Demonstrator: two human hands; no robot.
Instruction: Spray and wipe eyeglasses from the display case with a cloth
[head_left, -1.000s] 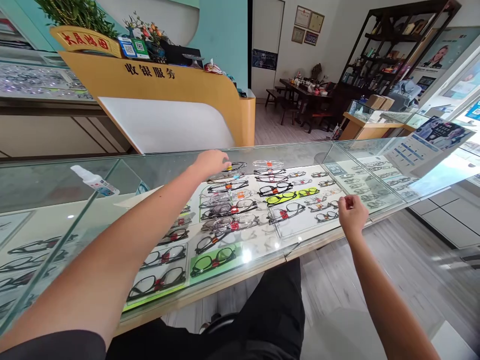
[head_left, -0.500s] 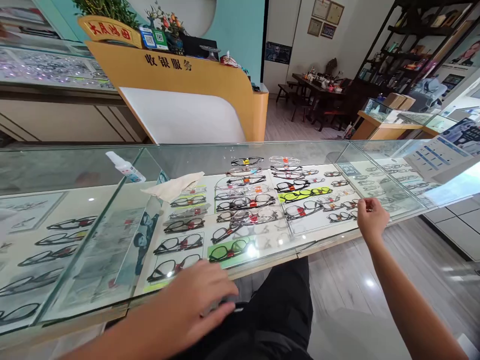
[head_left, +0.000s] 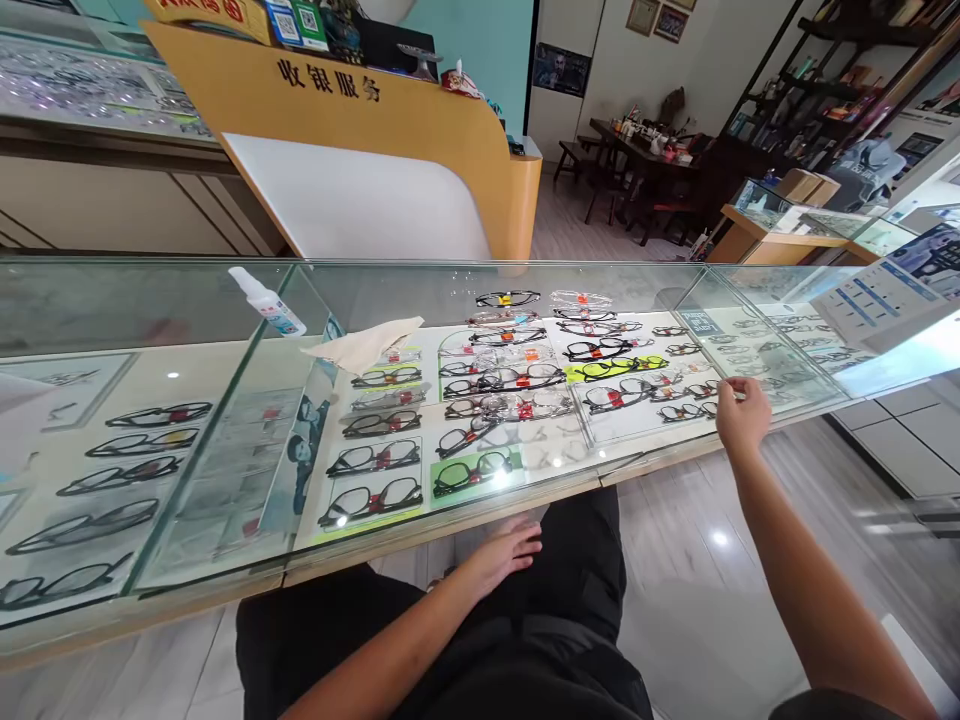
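Note:
My left hand [head_left: 504, 556] hangs below the counter's front edge, over my black trousers, with its fingers apart and nothing in it. At the right, my right hand [head_left: 742, 410] rests on the glass counter top [head_left: 645, 462] near its front edge, fingers closed; whether it holds anything is hidden. Rows of eyeglasses show under the glass, among them a pair on a green card [head_left: 517, 462] and a pair on a yellow card [head_left: 574, 373]. A beige cloth [head_left: 364, 345] and a white spray bottle [head_left: 266, 300] lie on top of the counter at the left.
A calendar [head_left: 877, 300] stands on the counter at the right. Behind the counter is a wooden reception desk [head_left: 450, 125]. Farther back are a dark table [head_left: 645, 145], dark shelves and more glass cases.
My left hand has moved down and right, from over the counter edge to below it. My right hand stays at about the same spot. The view has tilted down slightly.

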